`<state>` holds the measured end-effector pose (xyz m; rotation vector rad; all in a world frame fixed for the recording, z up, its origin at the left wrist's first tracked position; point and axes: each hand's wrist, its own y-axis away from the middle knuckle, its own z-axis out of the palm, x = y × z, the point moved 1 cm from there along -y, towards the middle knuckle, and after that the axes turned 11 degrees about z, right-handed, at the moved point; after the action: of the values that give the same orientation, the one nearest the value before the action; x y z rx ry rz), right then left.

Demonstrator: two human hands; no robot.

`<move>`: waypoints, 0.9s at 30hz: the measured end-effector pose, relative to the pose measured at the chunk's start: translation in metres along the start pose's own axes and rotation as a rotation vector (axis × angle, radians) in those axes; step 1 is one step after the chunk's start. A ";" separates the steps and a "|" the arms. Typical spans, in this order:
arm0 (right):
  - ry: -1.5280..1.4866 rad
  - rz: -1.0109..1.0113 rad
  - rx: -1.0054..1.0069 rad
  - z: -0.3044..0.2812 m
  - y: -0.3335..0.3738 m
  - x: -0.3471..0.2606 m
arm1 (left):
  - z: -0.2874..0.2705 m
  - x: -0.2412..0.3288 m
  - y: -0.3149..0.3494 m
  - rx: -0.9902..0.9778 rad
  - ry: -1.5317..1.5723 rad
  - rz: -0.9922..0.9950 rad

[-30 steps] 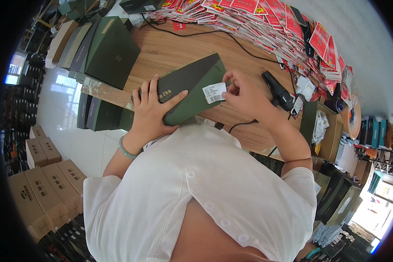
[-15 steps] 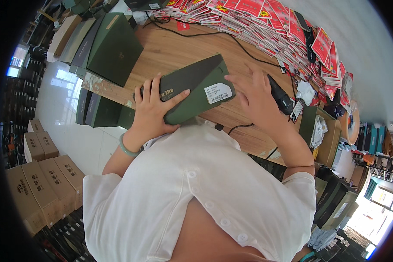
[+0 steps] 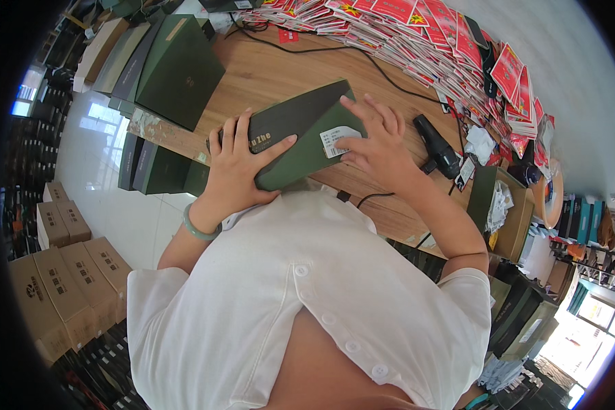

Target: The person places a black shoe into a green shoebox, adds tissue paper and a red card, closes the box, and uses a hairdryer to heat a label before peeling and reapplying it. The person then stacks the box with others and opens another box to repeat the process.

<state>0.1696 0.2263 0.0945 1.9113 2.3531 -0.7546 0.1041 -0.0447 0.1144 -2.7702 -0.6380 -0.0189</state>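
Note:
A dark green and black shoebox [image 3: 304, 119] lies tilted at the table's near edge, against my white shirt. My left hand [image 3: 234, 167] grips its left end, fingers spread over the top and thumb along the near side. A white barcode label [image 3: 331, 141] sits on the box's right end. My right hand [image 3: 383, 140] is at that end, its fingers apart; the fingertips reach the box's edge and the label, hiding part of the label. Whether it pinches anything there is not visible. A black hair dryer [image 3: 436, 145] lies just right of this hand.
Red printed cards [image 3: 417, 51] are heaped along the table's far side, with a black cable [image 3: 335, 51] running before them. Upright green boxes [image 3: 181, 75] stand at the left. An opened box [image 3: 512, 222] with crumpled paper is at right. Brown cartons [image 3: 68, 294] stack on the floor.
My right hand has moved left and down onto the label end of the shoebox, covering part of the label. The hair dryer shows more fully. My left hand keeps its hold.

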 end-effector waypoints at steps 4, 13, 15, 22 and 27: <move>-0.012 -0.038 0.033 0.001 -0.001 0.002 | 0.000 -0.001 0.001 -0.015 0.014 -0.007; -0.174 0.066 0.045 0.010 0.004 0.003 | 0.001 -0.001 0.000 -0.002 -0.003 -0.008; -0.222 0.105 0.031 0.012 0.006 0.003 | 0.002 0.000 0.000 0.009 -0.005 -0.004; -0.345 0.219 -0.011 0.021 0.008 0.007 | 0.002 -0.002 0.000 0.003 -0.001 -0.001; -0.411 0.344 0.041 0.029 0.014 0.003 | 0.000 -0.001 0.000 -0.027 0.032 -0.011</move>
<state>0.1732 0.2200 0.0628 1.8803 1.7296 -1.0417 0.1037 -0.0452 0.1141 -2.7866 -0.6497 -0.0749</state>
